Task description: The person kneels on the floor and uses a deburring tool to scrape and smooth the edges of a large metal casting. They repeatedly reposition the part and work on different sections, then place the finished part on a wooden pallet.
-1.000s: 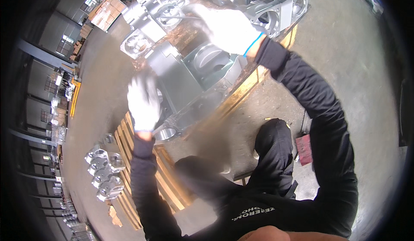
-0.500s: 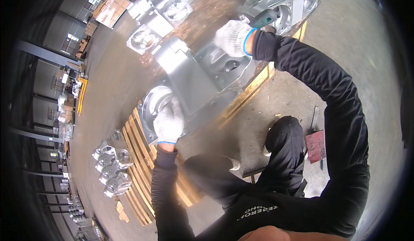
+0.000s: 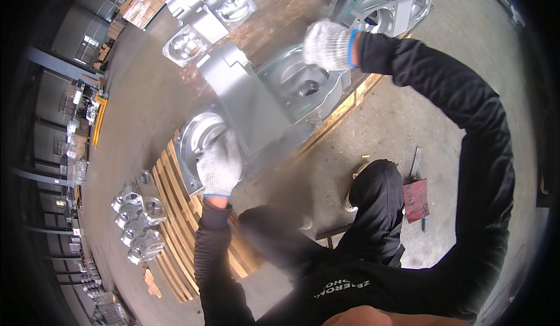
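A large silver metal casting, with a flat middle block and round openings at both ends, lies on the work surface in front of me. My left hand, in a white knit glove, grips the ring-shaped near-left end of this casting, fingers over the rim of the opening. My right hand, gloved too, is closed above the casting's far right end. From that fist a dark hand tool with a teal stripe sticks up and away; its working end is hidden, and I cannot tell its exact kind.
Similar castings stand at the far left of the brown surface, with more at the far right. A slatted wooden pallet and several castings lie lower left. A red sheet rests on the floor by my knee.
My right hand has moved slightly right with the tool, which now points more upright. The left hand stays on the casting's ring. The whole view has shifted a little.
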Available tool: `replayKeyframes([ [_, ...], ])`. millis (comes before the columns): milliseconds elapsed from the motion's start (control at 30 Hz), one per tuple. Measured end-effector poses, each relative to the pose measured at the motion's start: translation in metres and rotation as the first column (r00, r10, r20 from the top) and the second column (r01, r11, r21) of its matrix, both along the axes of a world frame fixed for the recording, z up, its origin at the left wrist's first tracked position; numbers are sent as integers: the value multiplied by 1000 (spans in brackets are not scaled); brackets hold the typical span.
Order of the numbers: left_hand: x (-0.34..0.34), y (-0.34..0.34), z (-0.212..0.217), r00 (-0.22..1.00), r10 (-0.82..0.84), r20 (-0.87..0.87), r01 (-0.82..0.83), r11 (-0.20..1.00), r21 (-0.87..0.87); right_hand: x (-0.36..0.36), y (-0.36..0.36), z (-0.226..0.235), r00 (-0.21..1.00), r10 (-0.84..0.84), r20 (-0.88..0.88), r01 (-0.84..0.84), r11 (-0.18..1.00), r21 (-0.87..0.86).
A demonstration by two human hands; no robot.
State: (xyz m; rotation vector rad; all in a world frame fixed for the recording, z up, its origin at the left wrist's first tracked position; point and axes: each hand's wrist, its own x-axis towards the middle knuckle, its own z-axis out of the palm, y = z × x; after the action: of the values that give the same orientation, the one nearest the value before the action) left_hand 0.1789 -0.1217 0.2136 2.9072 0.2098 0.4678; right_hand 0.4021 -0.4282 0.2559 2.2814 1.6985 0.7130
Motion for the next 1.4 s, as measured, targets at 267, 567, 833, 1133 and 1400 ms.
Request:
replayKeyframes([
  [267, 1, 0, 0, 999, 24, -35, -25, 999, -35, -20, 31, -3, 968, -132, -215, 150, 986, 69],
  [567, 0, -4, 3, 999, 32, 8, -32, 999, -28, 10, -31, 17, 963, 233, -138, -259, 940, -222],
  [833, -1, -11, 14, 999, 33, -31, -34, 999, -31, 35, -12, 9, 888, 411, -205, -423, 906, -17],
  [1133, -1, -4, 10, 983, -126, 136, 120, 991, 54, 32, 31, -22, 982, 101, -161, -81, 988, 128],
  [1400, 5, 0, 8, 992, 77, -96, -82, 996, -44, -15, -16, 29, 940, -318, -123, 341, 885, 318],
])
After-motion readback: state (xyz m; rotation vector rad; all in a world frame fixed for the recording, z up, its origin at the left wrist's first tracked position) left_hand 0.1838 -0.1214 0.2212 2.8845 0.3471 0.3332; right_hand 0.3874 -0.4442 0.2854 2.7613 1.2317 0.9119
